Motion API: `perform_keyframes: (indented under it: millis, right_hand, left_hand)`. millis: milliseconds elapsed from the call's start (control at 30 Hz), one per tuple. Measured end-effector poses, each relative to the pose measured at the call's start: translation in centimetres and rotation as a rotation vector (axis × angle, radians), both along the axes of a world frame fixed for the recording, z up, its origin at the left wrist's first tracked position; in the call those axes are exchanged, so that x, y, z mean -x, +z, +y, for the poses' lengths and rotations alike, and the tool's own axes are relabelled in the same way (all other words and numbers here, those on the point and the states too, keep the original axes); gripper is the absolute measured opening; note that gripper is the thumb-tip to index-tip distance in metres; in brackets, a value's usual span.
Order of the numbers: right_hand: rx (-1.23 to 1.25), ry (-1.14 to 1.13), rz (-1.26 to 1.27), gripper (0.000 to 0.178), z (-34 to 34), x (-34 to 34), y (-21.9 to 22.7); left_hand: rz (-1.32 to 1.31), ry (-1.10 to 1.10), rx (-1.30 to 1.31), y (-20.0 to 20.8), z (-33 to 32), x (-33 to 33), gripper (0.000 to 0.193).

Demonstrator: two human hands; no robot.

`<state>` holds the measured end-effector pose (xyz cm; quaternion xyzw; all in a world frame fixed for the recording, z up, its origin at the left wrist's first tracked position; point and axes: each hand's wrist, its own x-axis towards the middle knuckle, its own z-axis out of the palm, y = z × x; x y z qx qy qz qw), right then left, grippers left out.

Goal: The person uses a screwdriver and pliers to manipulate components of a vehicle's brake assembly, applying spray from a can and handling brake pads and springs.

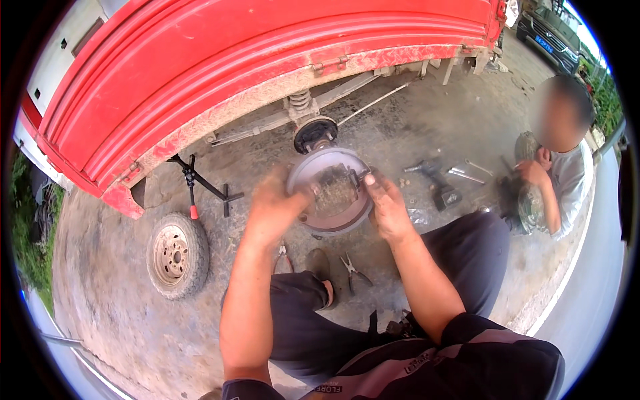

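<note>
Between my two hands is a round metal brake drum (341, 222), its open, rusty-brown inside turned toward me. My left hand (277, 203) is closed on the drum's left rim, partly blurred. On the opposite rim my right hand (389, 210) grips with its thumb on top, beside a small dark piece I cannot make out. Just beyond the drum is the axle end with a dark round brake assembly (316, 135), below a coil spring (300, 101). The drum overlaps the axle end in view; whether they touch I cannot tell.
A red truck bed (267, 60) hangs over the axle. On the concrete lie a wheel (177, 257), a black metal stand (200, 180), pliers (353, 272), red-handled pliers (283, 259), a cordless power tool (440, 189) and wrenches (467, 175). A person (557, 160) crouches at right.
</note>
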<state>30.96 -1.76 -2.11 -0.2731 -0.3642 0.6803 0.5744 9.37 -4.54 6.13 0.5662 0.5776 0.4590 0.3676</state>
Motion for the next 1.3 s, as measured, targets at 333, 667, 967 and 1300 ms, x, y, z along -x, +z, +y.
perform_keyframes:
  millis: [333, 667, 967, 1300]
  right_hand:
    - [-0.009, 0.249, -0.104, 0.047, -0.5, -1.9, 1.6]
    - [-0.033, 0.332, -0.222, 0.046, -1.0, -1.0, 2.1]
    - [0.211, 0.311, -0.076, 0.037, -1.0, -1.5, 2.8]
    - [0.007, 0.337, -0.349, 0.042, -1.7, -2.1, 4.6]
  left_hand:
    - [0.14, -0.185, 0.127, 0.3, -0.5, -0.2, 0.053]
    - [0.38, -0.045, 0.066, -0.4, -0.6, -1.5, 0.03]
    - [0.345, -0.062, 0.085, -3.1, 0.7, -0.9, 0.036]
    - [0.32, -0.122, 0.176, -0.3, -0.7, -2.2, 0.038]
